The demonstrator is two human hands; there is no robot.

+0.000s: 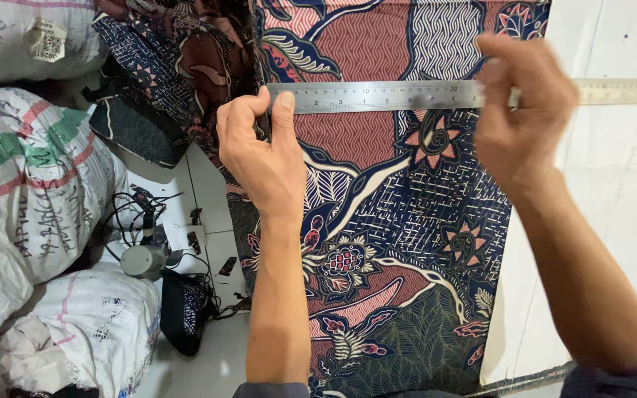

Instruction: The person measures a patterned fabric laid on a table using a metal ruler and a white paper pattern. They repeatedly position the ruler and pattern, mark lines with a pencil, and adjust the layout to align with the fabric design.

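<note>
The metal ruler [436, 94] is pinned near its end by the left hand [259, 151], whose thumb and curled fingers are closed on the steel edge and on the patterned cloth [399, 243] under it, apparently so that neither slips. Further along, the ruler is pinched from above by the right hand [525, 110], its fingers bunched together on the strip; the hand is blurred, so the exact grip cannot be told. The ruler is laid flat and square across the upper part of the cloth, its far end reaching out over the white table [613, 184], seemingly so that the width can be read against the cloth's edges. The cloth, a batik print in dark blue, red and green, is spread flat on the table and hangs over the near edge. To the left, on the tiled floor [208, 361], bulging woven sacks [31, 191] are stacked; they are closed, so what is in them is not shown. More printed fabric [164, 66] is heaped behind, and a small grey device [141, 259] with black cables is left among scraps.
</note>
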